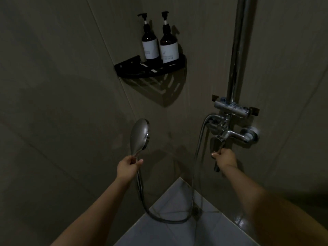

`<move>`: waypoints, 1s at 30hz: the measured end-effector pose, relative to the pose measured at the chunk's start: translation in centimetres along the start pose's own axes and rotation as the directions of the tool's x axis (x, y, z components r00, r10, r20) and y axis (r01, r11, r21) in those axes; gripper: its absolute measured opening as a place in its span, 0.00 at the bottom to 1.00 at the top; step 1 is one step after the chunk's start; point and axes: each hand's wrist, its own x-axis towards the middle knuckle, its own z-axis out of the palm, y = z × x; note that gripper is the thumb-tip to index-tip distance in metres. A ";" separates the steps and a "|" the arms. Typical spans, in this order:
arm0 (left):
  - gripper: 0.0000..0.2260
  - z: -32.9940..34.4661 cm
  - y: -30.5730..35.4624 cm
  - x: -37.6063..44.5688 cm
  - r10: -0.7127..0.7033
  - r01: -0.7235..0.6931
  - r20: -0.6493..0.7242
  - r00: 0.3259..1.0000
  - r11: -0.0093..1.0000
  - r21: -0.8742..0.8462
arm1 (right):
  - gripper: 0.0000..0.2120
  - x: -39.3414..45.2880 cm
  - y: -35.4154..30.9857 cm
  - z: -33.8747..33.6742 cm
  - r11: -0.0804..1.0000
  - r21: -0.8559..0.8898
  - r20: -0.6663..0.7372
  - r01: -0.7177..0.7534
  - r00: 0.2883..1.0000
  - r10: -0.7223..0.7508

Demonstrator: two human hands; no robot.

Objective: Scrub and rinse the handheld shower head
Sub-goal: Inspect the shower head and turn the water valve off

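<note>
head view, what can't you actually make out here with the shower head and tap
- Shower head: head view shows its back and rim; the nozzle face is turned away, so dirt or spray cannot be judged.
- Tap lever: its lower end is covered by the right hand, so its position is unclear.
- Bottle labels: print too small and dim.
- Hose: its joint with the handle sits behind the left hand.
- Riser pipe: cut off by the top edge.

The rounded metal handheld shower head [140, 134] is dull silver-grey with a brighter chrome rim, like its looping flexible metal hose [192, 192] and the shiny chrome wall mixer tap [230, 134]. Two dark brown pump bottles [159, 45] with white labels and black pumps stand on a black slotted corner shelf [150, 68]. The wall tiles [62, 86] are muted grey-beige, the floor tiles [177, 233] pale bluish-white.
</note>
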 end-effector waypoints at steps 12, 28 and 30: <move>0.08 -0.3 3.6 -0.6 0.021 -0.014 0.029 0.999 0.976 -0.216 | 0.22 -0.2 0.7 -1.2 0.904 -0.080 0.329 -0.419 0.845 0.421; 0.05 -0.1 5.8 -1.4 0.119 -0.107 0.056 0.991 0.975 -0.194 | 0.14 -1.0 -3.1 -2.3 0.914 -0.403 0.719 0.049 0.635 0.283; 0.06 -0.3 6.0 -1.6 0.125 -0.112 0.057 0.991 0.975 -0.190 | 0.12 -1.0 -4.3 -1.8 0.959 -0.282 0.722 0.024 0.663 0.196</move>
